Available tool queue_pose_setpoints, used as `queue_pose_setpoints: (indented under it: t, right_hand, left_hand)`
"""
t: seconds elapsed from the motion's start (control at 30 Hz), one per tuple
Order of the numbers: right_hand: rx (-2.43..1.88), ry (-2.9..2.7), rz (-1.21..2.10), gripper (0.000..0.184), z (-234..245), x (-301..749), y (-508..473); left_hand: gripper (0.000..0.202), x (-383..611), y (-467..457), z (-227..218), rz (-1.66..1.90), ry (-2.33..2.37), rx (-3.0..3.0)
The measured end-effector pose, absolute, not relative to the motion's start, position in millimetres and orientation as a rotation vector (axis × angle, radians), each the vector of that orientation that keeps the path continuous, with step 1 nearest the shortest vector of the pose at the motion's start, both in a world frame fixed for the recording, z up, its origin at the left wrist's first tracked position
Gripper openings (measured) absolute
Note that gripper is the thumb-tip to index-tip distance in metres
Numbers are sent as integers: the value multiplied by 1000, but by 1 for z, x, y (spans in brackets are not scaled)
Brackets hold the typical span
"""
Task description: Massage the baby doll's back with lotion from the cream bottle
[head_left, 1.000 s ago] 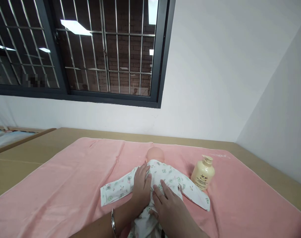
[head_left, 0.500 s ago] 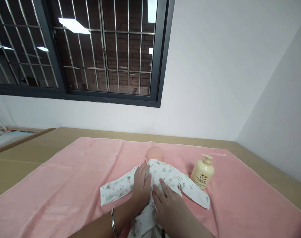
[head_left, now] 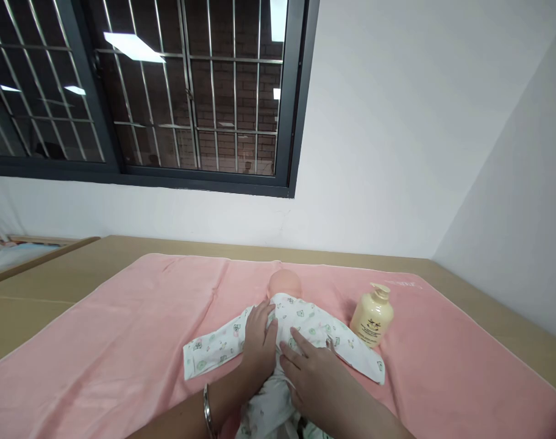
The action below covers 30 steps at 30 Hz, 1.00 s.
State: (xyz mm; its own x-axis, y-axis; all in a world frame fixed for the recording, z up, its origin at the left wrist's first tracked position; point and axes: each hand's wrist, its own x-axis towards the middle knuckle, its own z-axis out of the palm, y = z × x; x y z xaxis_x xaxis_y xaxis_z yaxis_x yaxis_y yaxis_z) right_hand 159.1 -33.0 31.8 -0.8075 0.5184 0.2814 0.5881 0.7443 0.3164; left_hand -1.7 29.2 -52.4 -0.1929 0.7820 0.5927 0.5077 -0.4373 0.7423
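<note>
A baby doll in white printed clothes lies on a pink blanket, its bare head toward the wall and its sleeves spread to both sides. My left hand rests flat on the left of the doll's printed top, near the shoulder. Lower and to the right, my right hand lies on the doll's back or front; which side faces up I cannot tell. Its fingers are stretched and a little apart. My forearms partly hide the doll's lower body. A silver bangle circles my left wrist.
A pale yellow pump bottle stands on the blanket beside the doll's right-hand sleeve. Beneath the blanket is a tan tabletop against a white wall. A dark-framed barred window is at upper left.
My right hand has shifted very slightly left on the doll's top, along with a small shift of the whole view. My left hand keeps its place on the doll.
</note>
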Motion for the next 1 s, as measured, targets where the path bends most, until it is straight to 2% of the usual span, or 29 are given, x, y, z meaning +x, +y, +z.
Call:
queue_pose_setpoints:
  t: [0.17, 0.37, 0.47, 0.6, 0.77, 1.0]
  right_hand:
    - [-820, -2819, -628, 30, 45, 163, -38]
    - [-1069, -2739, -759, 36, 8, 163, -50]
    - [-1189, -2734, -794, 35, 5, 161, -54]
    - [-1403, -2843, -579, 15, 29, 159, -63]
    - [-1581, -2931, -308, 21, 53, 156, -69]
    - [-1295, -3096, -383, 16, 37, 155, -62]
  left_hand:
    - [35, -1, 30, -52, 1650, 1534, 1857]
    - [36, 0, 27, -49, 1599, 1571, 1902]
    - [36, 0, 26, -48, 1597, 1572, 1896]
    - [35, -1, 27, -49, 1577, 1571, 1882]
    - [33, -2, 30, -53, 1578, 1567, 1866]
    - [34, -3, 29, -53, 1586, 1540, 1865]
